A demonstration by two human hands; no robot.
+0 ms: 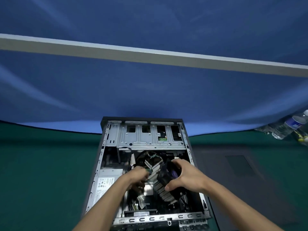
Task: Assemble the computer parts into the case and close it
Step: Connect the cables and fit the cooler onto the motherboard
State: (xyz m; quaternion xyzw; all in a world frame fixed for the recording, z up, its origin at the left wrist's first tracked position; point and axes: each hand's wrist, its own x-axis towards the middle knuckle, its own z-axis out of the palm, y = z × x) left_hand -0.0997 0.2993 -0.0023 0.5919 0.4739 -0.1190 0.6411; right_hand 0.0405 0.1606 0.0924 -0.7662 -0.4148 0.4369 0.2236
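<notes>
The computer case (146,165) lies open on its side on the green table (41,172), its far end against a blue cloth backdrop (150,90), with a grey power supply (106,184) inside along its left wall. The right hand (183,176) grips a cooler (164,180), black fan over metal fins, tilted above the board, while the left hand (137,178) curls its fingers at the cooler's left edge, though whether it actually holds it I cannot tell. A dark side panel (233,172) lies flat just right of the case, and plastic bottles (288,127) lie at the far right.
</notes>
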